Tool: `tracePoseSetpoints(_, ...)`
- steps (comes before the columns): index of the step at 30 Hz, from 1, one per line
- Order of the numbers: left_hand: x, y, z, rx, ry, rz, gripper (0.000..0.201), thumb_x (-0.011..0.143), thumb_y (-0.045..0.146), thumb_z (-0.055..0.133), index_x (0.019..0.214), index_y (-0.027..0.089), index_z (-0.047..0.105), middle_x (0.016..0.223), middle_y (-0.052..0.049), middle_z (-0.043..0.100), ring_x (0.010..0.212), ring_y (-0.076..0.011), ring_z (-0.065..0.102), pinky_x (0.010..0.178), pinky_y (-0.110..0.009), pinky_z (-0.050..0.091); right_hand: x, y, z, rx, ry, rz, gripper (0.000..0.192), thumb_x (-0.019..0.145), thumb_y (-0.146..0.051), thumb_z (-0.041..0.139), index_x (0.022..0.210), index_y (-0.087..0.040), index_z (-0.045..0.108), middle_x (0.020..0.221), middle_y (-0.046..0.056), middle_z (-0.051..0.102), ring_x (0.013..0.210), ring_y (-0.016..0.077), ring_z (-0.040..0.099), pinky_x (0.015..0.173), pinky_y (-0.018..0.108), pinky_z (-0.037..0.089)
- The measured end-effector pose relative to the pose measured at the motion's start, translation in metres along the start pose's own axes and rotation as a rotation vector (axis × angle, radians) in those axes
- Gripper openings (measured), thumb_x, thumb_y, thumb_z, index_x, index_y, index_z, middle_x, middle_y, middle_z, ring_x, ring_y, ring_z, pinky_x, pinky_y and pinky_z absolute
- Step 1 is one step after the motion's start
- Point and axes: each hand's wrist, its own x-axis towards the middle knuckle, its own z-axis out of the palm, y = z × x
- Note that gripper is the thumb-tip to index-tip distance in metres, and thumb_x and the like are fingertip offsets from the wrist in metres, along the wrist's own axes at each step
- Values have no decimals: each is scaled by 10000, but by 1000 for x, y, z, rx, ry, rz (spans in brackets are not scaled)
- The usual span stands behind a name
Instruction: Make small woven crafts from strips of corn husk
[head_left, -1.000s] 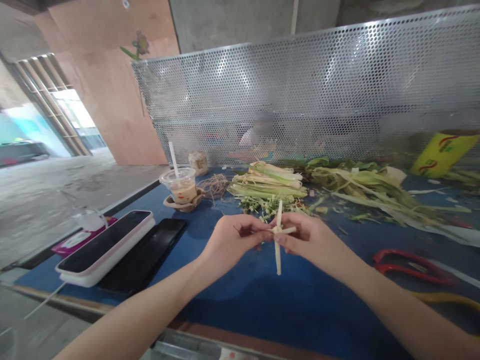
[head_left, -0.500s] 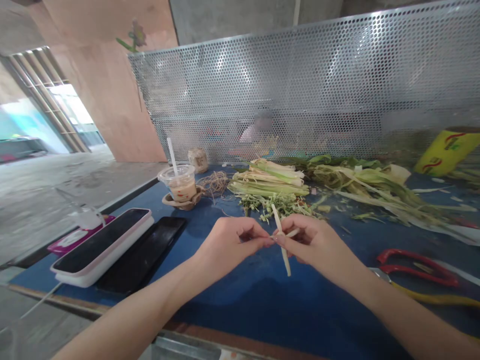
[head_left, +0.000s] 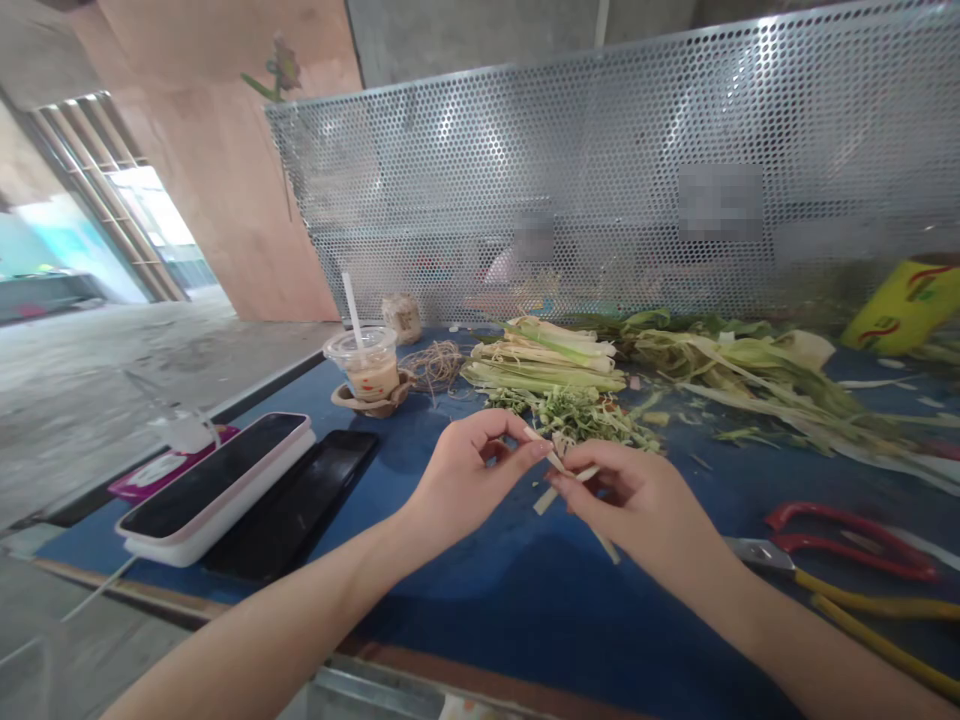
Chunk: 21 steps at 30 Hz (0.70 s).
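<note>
Together both hands point(head_left: 555, 490) pinch crossed leaf strips point(head_left: 559, 478) above trimmings point(head_left: 577, 415), scissors point(head_left: 847, 535) at right.

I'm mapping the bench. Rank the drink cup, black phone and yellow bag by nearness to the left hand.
1. Black phone, lying left of the left hand.
2. Drink cup, behind and left.
3. Yellow bag, far right, by the mesh.
</note>
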Motion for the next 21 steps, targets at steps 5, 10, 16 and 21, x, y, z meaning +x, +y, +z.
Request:
tracePoseSetpoints(5, 0, 3, 0, -106, 30, -28, 167, 696, 286, 626, 671, 138, 552, 647, 5, 568, 599, -88, 507, 571, -207, 413, -4, -4, 3, 124, -3, 168, 133, 723, -310, 567, 729, -178, 583, 456, -44, 517, 303, 51, 402, 279, 155, 320)
tracePoseSetpoints(10, 2, 4, -2, -127, 79, -72, 180, 683, 301, 641, 674, 138, 563, 670, 0, 588, 627, -94, 522, 579, -204, 408, -2, -4, 1, 202, -28, 186, 195, 720, -370, 587, 753, -178, 599, 561, -2, 589, 387, 92, 522, 285, 162, 368)
tracePoseSetpoints(16, 2, 2, -2, -243, -16, -80, 246, 770, 387, 543, 712, 151, 505, 622, 28, 534, 558, -69, 483, 532, -192, 384, 2, -3, -11, 27, -138, 46, 346, 870, -398, 370, 744, -197, 621, 589, -3, 626, 430, 87, 546, 450, 192, 443)
tracePoseSetpoints(21, -2, -4, 7, -409, -211, -312, 413, 693, 466, 616, 923, 161, 459, 675, 11, 551, 593, -89, 518, 514, -200, 387, 1, 1, -12, -215, -100, -147, 284, 898, -300, 344, 821, -231, 608, 644, -20, 642, 505, 92, 565, 523, 196, 429)
